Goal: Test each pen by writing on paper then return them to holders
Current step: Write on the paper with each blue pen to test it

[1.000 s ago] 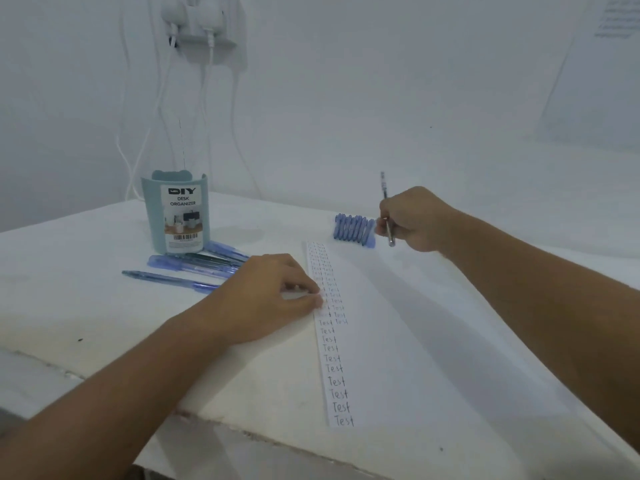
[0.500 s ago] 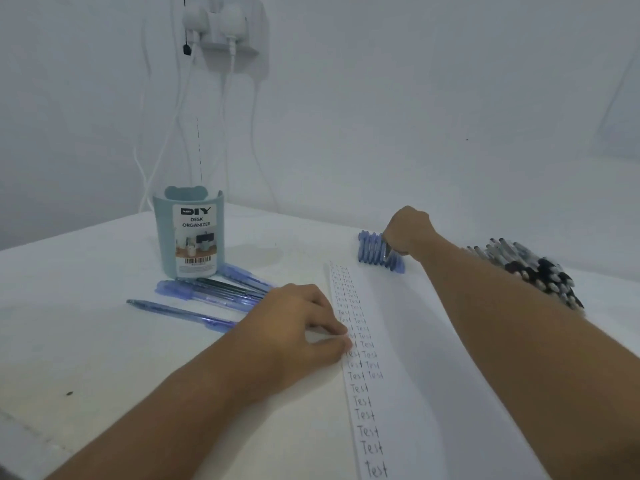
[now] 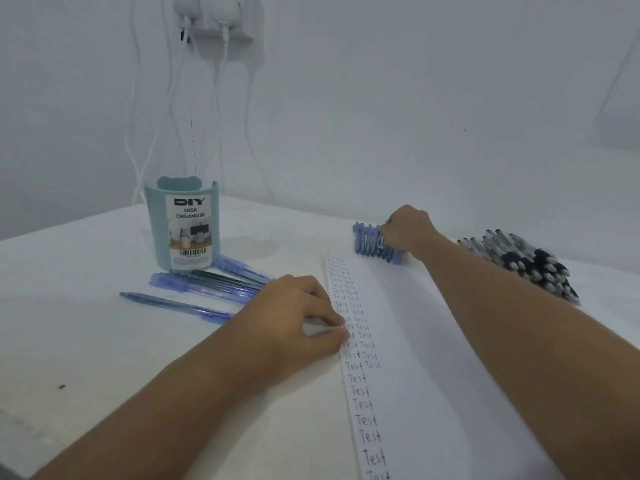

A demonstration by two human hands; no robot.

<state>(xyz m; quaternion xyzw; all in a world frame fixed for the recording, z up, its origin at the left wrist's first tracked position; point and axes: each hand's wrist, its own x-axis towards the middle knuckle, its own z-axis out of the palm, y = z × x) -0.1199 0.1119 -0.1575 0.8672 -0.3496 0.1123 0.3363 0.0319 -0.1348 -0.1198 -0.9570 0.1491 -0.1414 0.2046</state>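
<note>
A long white paper sheet (image 3: 415, 341) lies on the table with columns of the word "Test" down its left side. My left hand (image 3: 298, 320) rests on the sheet's left edge and presses it down with its fingertips. My right hand (image 3: 408, 230) reaches to the far end of the sheet, fingers curled round a pen at a row of blue caps (image 3: 365, 240). Only a small pale bit of that pen shows by the fingers. A teal desk organizer (image 3: 183, 230) stands upright at the back left.
Several blue pens (image 3: 207, 285) lie in front of the organizer, and one more pen (image 3: 173, 303) lies apart, nearer me. A pile of black-and-clear pens (image 3: 526, 265) sits right of my right forearm. A wall socket (image 3: 218, 19) with hanging cables is behind the organizer.
My right hand, which held the pen upright a second ago, has gone down to the row of blue caps. The view has shifted right, bringing the black pen pile in. My left hand stays put.
</note>
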